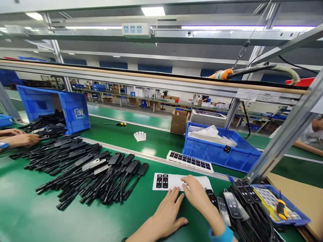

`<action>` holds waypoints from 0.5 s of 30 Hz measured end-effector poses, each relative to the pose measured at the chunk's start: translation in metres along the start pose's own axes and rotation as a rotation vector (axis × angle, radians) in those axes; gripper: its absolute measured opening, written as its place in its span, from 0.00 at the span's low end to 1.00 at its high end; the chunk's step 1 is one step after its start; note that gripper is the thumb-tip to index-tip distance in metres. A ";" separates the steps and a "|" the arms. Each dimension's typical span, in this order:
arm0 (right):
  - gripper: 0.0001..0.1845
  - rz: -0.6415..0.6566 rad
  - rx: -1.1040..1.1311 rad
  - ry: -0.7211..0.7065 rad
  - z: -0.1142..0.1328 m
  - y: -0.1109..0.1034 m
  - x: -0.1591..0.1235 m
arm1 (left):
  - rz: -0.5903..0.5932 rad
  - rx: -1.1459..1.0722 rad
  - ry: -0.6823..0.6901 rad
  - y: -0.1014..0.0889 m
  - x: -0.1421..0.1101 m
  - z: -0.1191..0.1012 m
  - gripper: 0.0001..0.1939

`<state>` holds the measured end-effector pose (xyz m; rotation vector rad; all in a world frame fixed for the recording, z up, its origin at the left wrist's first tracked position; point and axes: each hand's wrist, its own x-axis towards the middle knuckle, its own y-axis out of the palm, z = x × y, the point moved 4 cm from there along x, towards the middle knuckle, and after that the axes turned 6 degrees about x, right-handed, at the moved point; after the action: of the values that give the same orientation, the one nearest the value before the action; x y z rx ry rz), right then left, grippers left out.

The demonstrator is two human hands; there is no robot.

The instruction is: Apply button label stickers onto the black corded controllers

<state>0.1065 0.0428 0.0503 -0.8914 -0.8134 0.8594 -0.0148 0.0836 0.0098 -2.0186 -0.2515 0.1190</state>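
Observation:
A white backing sheet (174, 181) lies on the green bench, with two black button-panel labels (162, 180) at its left end. My left hand (168, 211) rests flat with fingers apart, its fingertips just below the sheet's lower edge. Over the right part of the sheet, my right hand (196, 193) has its fingers bent and the tips drawn close together. Whatever may be between those tips is too small to make out. Right of my right hand lie black corded controllers (233, 205), some in clear wrapping.
A large pile of black corded controllers (93, 168) covers the left bench. Another person's hands (22, 138) work there by a tipped blue crate (75, 112). Behind the sheet are a label strip (190, 162) and blue bin (217, 153). A tray (299, 220) holds a yellow-black tool (281, 210).

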 end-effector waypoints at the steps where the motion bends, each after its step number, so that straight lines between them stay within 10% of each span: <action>1: 0.17 0.019 0.028 -0.006 0.007 0.013 0.014 | -0.006 -0.007 0.019 0.000 0.000 0.000 0.42; 8: 0.09 -0.026 0.132 0.019 0.025 0.064 0.057 | -0.016 0.015 0.096 -0.001 0.003 0.003 0.45; 15: 0.08 -0.162 0.341 -0.111 0.043 0.040 0.036 | -0.177 0.065 0.122 0.007 0.005 0.009 0.42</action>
<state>0.0729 0.1026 0.0403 -0.4754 -0.7930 0.8777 -0.0111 0.0891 -0.0004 -1.9215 -0.3426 -0.1060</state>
